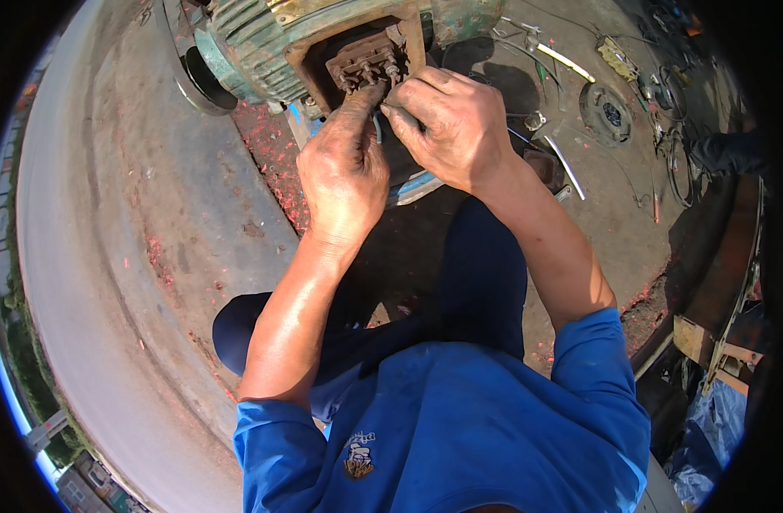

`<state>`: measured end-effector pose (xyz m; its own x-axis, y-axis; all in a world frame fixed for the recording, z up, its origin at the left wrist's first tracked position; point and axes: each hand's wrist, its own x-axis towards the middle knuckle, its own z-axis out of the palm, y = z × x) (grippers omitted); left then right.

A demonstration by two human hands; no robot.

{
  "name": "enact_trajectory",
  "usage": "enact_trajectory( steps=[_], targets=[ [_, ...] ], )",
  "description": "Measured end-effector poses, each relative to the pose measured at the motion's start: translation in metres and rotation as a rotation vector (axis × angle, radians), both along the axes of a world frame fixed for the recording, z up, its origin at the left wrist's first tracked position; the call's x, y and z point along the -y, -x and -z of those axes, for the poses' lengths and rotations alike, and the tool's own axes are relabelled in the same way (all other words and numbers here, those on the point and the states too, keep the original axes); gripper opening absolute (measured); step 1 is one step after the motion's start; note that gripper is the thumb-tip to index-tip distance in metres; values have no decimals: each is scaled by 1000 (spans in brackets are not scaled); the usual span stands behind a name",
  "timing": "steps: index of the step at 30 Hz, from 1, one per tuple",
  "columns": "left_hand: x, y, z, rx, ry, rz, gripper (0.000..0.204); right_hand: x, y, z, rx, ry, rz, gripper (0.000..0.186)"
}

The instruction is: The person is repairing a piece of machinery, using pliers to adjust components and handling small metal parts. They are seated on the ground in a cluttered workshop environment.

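Note:
A green, ribbed electric motor (253, 51) stands at the top, its square terminal box (313, 67) uncovered. Inside is a rusty terminal block (363, 58) with several studs. My left hand (344, 162) reaches up to the lower edge of the block, thumb and fingers pressed together at the studs. Close beside it, my right hand (456, 120) has its fingers curled and pinched at the box's right side. Whatever sits between the fingertips of either hand is hidden. A short bluish-green wire (378, 130) hangs between the two hands.
A pulley wheel (191, 73) juts from the motor's left end. On the ground at right lie white tubes (566, 62), a round dark metal part (606, 115), loose cables (678, 171) and tools. Another person's dark sleeve or trouser leg (729, 154) shows at the far right. A paved road (67, 214) runs along the left.

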<state>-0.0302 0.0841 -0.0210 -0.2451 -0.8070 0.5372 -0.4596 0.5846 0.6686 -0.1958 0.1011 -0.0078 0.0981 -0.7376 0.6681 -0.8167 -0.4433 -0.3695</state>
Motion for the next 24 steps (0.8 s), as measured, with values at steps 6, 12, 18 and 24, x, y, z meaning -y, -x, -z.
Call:
enact_trajectory(
  steps=[6, 12, 18, 24],
  targets=[
    [-5, 7, 2, 93, 36, -100, 32, -14, -21, -5, 747, -530, 92, 14],
    [5, 10, 11, -37, 57, -54, 31, -19, -12, -2, 1762, -926, -251, 11],
    [10, 11, 19, -122, 86, -13, 33, -32, -13, 3, 1190, -611, 47, 17],
    [13, 4, 20, -145, 115, 63, 34, -24, -28, -4, 945, -569, 74, 21]
  ],
)
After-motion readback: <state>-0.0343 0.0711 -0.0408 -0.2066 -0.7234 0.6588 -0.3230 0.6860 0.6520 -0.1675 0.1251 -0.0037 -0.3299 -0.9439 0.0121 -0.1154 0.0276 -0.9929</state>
